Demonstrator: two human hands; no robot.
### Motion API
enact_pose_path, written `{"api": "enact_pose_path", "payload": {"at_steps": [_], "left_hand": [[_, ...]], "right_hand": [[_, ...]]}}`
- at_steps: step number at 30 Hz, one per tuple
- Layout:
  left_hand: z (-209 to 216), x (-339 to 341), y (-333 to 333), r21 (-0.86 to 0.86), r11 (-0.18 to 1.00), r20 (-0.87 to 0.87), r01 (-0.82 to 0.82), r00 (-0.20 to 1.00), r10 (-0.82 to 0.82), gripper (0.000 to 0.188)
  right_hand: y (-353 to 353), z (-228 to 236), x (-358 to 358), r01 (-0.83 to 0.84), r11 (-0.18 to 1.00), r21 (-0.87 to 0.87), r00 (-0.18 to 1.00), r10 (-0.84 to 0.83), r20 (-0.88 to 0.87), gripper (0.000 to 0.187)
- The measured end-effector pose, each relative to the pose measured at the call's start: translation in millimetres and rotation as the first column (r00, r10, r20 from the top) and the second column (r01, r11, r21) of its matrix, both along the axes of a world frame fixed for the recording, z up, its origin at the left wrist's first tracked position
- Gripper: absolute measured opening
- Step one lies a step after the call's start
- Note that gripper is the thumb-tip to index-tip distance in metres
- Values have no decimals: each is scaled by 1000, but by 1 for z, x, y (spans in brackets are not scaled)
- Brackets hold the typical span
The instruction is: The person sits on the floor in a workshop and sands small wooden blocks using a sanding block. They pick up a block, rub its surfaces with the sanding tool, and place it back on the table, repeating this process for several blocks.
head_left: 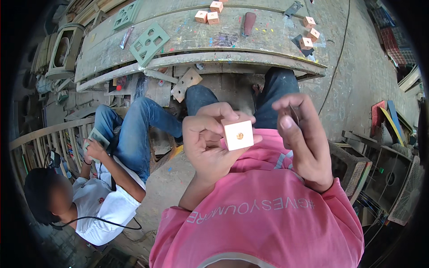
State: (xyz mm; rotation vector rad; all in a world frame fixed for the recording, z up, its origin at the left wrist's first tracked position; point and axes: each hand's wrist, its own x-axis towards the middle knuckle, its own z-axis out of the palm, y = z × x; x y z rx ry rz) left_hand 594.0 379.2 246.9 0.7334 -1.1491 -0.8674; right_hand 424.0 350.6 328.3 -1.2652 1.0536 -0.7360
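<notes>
My left hand (208,145) grips a small pale wooden cube (236,139) in front of my chest. The fingers hold it from the far side and the thumb side, and a round hole shows in the face turned up. To its right, apart from the cube, my right hand (310,145) is raised with thumb and fingers pinched together. Between them a thin brown piece (293,114) shows almost edge-on; its kind is unclear.
Ahead stands a paint-stained wooden bench (187,42) bearing wooden cubes (213,18), more cubes (313,34), a dark red tapered block (249,23) and green panels with holes (149,43). A co-worker (103,192) sits at left, holding a green piece. Crates (351,172) stand at right.
</notes>
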Motion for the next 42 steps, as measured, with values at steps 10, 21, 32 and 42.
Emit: {"api": "enact_pose_path", "payload": {"at_steps": [10,21,32,42], "left_hand": [[10,-6,6,98,995,172,6,985,-23,55],[18,-10,5,54,997,271,-53,962,37,38],[25,-7,4,12,992,481,-126,871,105,36],[13,-9,-8,-300,950,549,-85,799,245,39]], "right_hand": [[1,7,-30,-203,872,-445,963,96,-252,25],[0,0,-26,-233,751,-618,951,44,-306,16],[-16,9,-35,-489,706,-512,818,166,-551,19],[-28,-15,-33,-268,913,-307,963,245,-113,10]]}}
